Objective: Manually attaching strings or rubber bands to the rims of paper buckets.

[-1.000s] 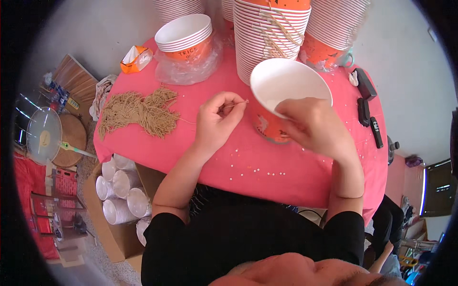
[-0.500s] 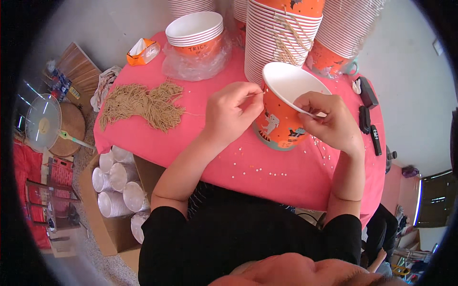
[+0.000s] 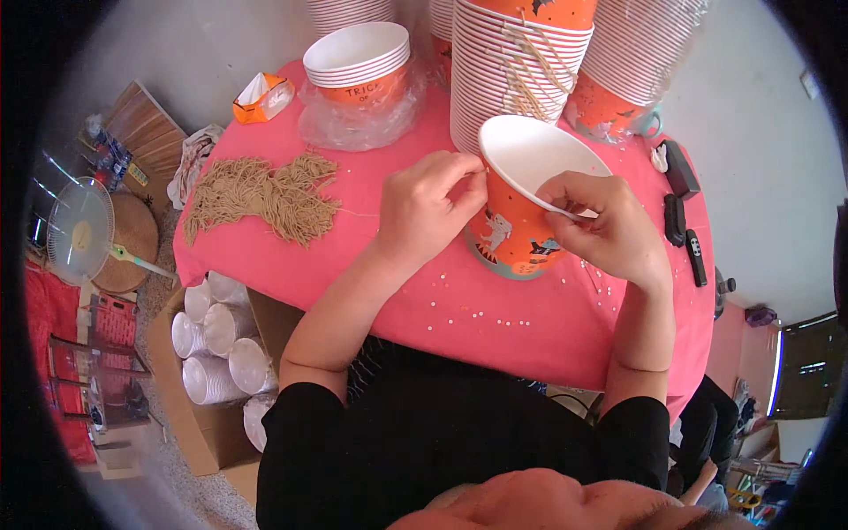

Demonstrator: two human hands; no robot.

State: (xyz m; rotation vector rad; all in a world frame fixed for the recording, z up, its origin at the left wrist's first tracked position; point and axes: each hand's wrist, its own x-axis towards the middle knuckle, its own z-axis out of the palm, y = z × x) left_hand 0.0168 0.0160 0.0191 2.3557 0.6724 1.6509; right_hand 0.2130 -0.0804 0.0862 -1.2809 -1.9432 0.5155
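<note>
An orange paper bucket (image 3: 508, 190) with a white rim and printed cartoon figures stands tilted on the pink-covered table. At its left rim, my left hand (image 3: 433, 208) is closed in a pinch on what looks like a thin cord; the fingertips mostly hide it. My right hand (image 3: 605, 225) grips the bucket's near right rim, with fingers over the inside and the thumb outside. To the left lies a loose bundle of beige cords (image 3: 261, 199), one strand trailing toward my left wrist.
Behind the bucket rises a tall stack of buckets (image 3: 495, 79) with cord handles hanging. Short bucket stack (image 3: 358, 71) in plastic, orange tissue pack (image 3: 262, 97), black cases (image 3: 678, 172) and small white discs (image 3: 477, 315) lie on the pink tablecloth (image 3: 397, 296). A carton (image 3: 190, 433) holds white cups.
The bucket has shifted slightly left and its tilt is nearly the same. My left fingertips have come closer to its left rim; my right hand keeps its hold.
</note>
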